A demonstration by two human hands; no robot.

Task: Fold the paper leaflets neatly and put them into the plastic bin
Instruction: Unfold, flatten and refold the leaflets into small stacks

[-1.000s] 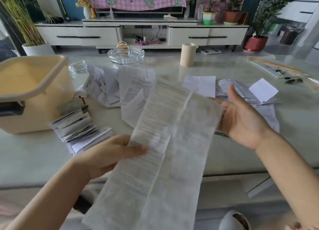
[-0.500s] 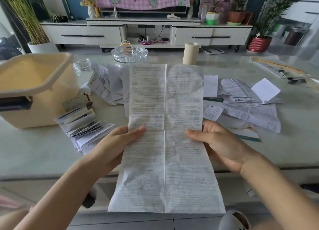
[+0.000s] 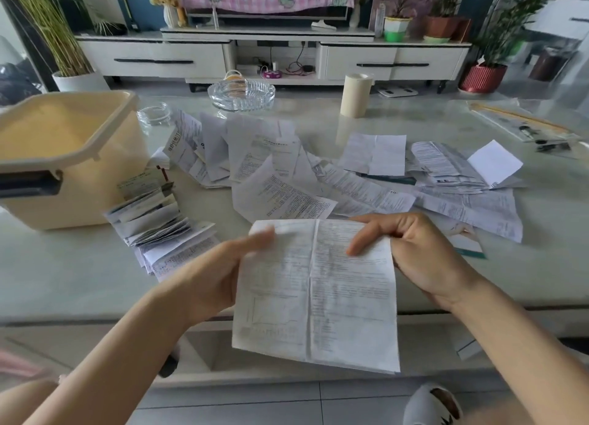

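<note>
Cream plastic bin [image 3: 79, 156] at our left shows no leaflets where we can see; a folded stack [image 3: 153, 223] lies beside it. Our left hand [image 3: 216, 274] and right hand [image 3: 420, 252] pinch one creased leaflet [image 3: 318, 290] over the near edge of the table [image 3: 63, 265]; many unfolded leaflets [image 3: 280, 182] remain.

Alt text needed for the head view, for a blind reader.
Two hands hold a creased printed leaflet above the near edge of the table, left hand at its left edge, right hand at its upper right. Beyond it, loose leaflets lie scattered, and a stack of folded leaflets sits beside an open cream plastic bin at left.
</note>
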